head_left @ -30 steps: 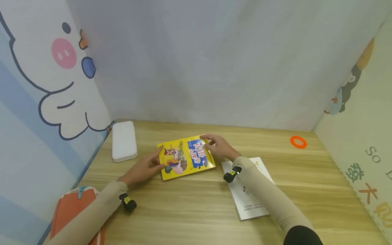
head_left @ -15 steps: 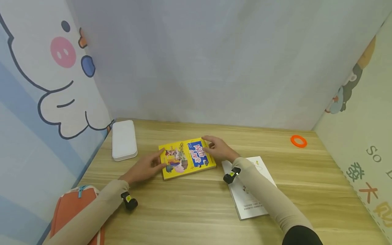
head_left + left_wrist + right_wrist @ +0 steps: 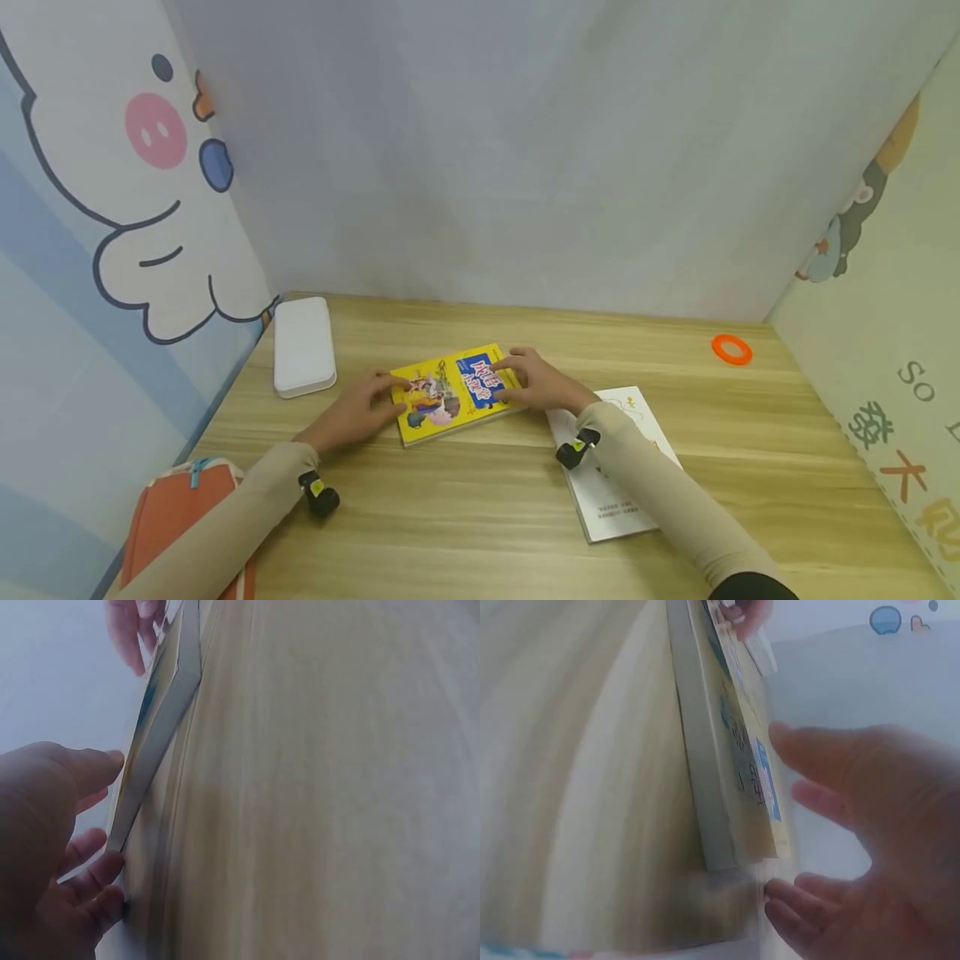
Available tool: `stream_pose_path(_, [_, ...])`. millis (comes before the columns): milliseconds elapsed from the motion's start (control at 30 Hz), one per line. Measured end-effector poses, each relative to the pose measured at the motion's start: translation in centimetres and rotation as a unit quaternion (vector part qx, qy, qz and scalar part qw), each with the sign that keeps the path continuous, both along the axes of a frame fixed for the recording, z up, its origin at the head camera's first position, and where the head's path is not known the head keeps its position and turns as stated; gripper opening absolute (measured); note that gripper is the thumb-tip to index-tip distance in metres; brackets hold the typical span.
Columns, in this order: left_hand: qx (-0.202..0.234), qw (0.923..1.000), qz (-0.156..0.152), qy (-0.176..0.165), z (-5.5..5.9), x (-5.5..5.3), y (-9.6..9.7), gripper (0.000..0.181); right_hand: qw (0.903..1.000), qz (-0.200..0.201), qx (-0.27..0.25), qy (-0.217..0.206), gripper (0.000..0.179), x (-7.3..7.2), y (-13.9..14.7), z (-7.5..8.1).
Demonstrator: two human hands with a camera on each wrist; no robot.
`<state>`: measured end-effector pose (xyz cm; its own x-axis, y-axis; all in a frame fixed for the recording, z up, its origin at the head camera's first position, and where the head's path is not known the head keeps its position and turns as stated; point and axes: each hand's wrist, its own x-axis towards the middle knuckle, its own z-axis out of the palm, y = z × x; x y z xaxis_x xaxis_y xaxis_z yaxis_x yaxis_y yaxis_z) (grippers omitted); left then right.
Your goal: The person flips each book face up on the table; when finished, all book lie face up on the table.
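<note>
A yellow children's book [image 3: 439, 398] with a blue title panel lies on the wooden table [image 3: 450, 508] in the head view. At its left end, my left hand [image 3: 358, 414] touches the cover and edge with loosely bent fingers. My right hand [image 3: 542, 382] hovers over the right end, fingertips overlapping the cover. In the right wrist view, the right thumb [image 3: 810, 750] is beside the cover and the other fingers stand apart beyond the book's corner. The left wrist view shows the left fingertips [image 3: 105, 866] right at the book's edge.
Under my right forearm lies a white book [image 3: 611, 500]. A white case [image 3: 303, 346] stands at the back left, and an orange ring [image 3: 732, 350] lies at the back right. An orange zippered bag [image 3: 176, 517] sits at the front left. Printed walls and a pale curtain [image 3: 510, 158] enclose the table.
The yellow book has shifted slightly toward me and now lies lower. My right hand's fingers have come off its right edge and spread over the cover; the left index finger has moved onto the cover.
</note>
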<state>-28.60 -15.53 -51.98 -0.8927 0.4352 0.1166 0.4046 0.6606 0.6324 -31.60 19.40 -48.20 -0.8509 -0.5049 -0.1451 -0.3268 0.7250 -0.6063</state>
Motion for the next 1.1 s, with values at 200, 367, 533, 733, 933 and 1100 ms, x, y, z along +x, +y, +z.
stream_pose_path(200, [0.011, 0.9998, 0.017, -0.002, -0.3, -0.7, 0.0, 0.044, 0.9987, -0.001, 0.011, 0.051, 0.040, 2.4, 0.8, -0.5])
stream_pose_path(367, [0.005, 0.9995, 0.019, -0.026, -0.3, -1.1, -0.3, 0.046, 0.9939, -0.012, 0.030, 0.106, 0.031, 4.3, 1.1, -1.5])
stream_pose_path(533, [-0.017, 0.9983, 0.015, -0.054, 0.0, -1.7, -0.5, 0.049, 0.9861, -0.049, 0.056, 0.149, 0.028, 6.0, 1.0, -1.6])
stream_pose_path(733, [-0.031, 0.9991, -0.009, -0.027, 0.3, -2.4, -0.3, 0.049, 0.9801, -0.083, 0.035, 0.177, 0.020, 6.2, 1.0, -2.0])
stream_pose_path(933, [-0.028, 0.9992, -0.014, -0.027, 0.2, -2.4, -0.4, 0.043, 0.9780, -0.095, 0.035, 0.183, 0.011, 5.2, 0.8, -1.8])
stream_pose_path(1100, [-0.021, 0.9987, 0.002, -0.046, 0.0, -1.9, -0.7, 0.038, 0.9829, -0.076, 0.042, 0.162, 0.011, 3.8, 0.7, -1.4])
